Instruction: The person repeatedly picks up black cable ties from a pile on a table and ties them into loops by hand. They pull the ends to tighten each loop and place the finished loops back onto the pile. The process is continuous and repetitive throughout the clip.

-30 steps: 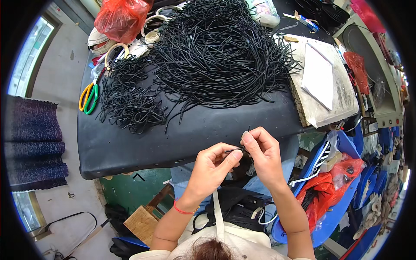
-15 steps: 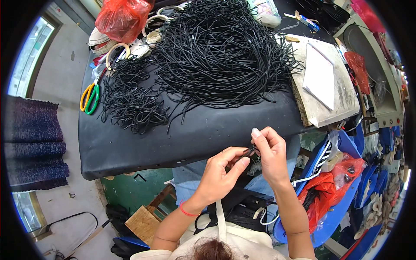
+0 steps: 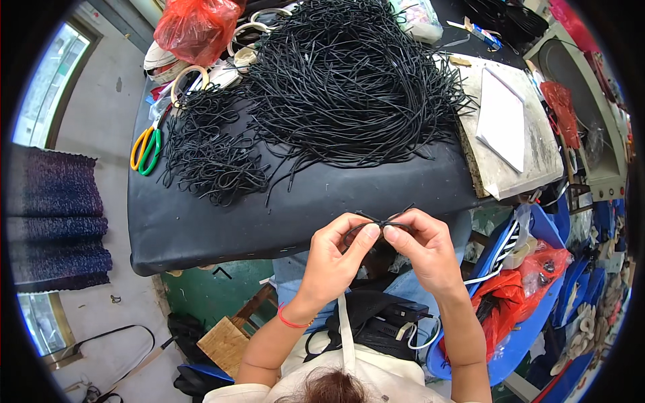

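Observation:
Between my two hands is a thin black cord (image 3: 381, 222) tied in a small bow, with loops to both sides and short ends sticking up. My left hand (image 3: 339, 252) pinches the left loop between thumb and fingers. On the other side, my right hand (image 3: 424, 247) pinches the right loop, its thumb close to the knot. Both hands are just in front of the table's near edge, above my lap. On the black table (image 3: 322, 205) lies a big heap of long black cords (image 3: 349, 94). Left of it is a smaller pile of looped, knotted cords (image 3: 218, 158).
Scissors (image 3: 146, 149) with orange and green handles lie at the table's left edge, near tape rolls (image 3: 190, 84) and a red plastic bag (image 3: 195, 30). White paper (image 3: 500, 121) rests on a board (image 3: 541, 158) at right. A blue bin (image 3: 517, 339) holding red bags stands right of me.
My hands have drawn level with each other, and the cord now shows as a bow spread between them. My right hand has turned and come lower. The view has shifted slightly.

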Demonstrator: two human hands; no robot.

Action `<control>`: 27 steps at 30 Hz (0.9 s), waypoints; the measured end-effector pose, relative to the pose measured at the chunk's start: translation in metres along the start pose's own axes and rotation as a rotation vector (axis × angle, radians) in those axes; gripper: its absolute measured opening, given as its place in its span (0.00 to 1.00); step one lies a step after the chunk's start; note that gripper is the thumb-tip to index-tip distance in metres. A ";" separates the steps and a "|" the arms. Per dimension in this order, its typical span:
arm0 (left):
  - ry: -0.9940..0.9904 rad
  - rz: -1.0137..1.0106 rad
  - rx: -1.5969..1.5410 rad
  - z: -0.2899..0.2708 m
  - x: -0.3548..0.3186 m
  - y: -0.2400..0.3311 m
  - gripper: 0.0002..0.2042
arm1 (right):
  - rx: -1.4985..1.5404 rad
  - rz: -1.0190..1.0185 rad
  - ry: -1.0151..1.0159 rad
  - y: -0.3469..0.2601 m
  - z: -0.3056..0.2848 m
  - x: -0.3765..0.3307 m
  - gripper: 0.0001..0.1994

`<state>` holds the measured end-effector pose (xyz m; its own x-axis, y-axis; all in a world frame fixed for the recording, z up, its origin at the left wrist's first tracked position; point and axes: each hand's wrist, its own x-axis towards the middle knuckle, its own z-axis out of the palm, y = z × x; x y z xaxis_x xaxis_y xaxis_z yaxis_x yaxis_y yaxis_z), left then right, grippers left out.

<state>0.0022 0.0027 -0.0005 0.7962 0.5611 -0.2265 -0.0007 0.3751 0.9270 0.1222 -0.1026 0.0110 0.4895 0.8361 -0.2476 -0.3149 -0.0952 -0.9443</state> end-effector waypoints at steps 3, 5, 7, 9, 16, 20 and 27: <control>0.017 0.034 -0.029 0.002 -0.002 -0.006 0.06 | 0.026 -0.021 0.040 0.001 0.006 -0.006 0.05; 0.027 0.027 -0.013 0.002 -0.003 -0.005 0.06 | 0.041 0.018 0.026 0.002 0.005 -0.008 0.06; 0.029 0.034 -0.016 0.001 -0.003 -0.009 0.05 | 0.002 0.047 0.005 0.004 0.000 -0.009 0.07; 0.044 -0.004 -0.022 -0.002 -0.003 -0.010 0.06 | -0.030 0.074 -0.016 0.000 0.001 -0.009 0.07; 0.161 0.101 -0.207 0.015 0.002 -0.007 0.09 | 0.321 0.141 -0.023 0.004 0.008 -0.009 0.07; 0.033 -0.026 -0.435 0.004 0.009 -0.002 0.10 | 0.003 0.131 -0.050 -0.007 0.019 -0.019 0.06; -0.207 -0.248 -0.198 -0.011 0.004 0.019 0.08 | -0.294 -0.182 0.096 -0.023 0.008 -0.005 0.08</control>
<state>-0.0013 0.0199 0.0127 0.8921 0.2824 -0.3527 0.1064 0.6273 0.7715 0.1199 -0.1001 0.0355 0.5947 0.8004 -0.0758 0.0253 -0.1129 -0.9933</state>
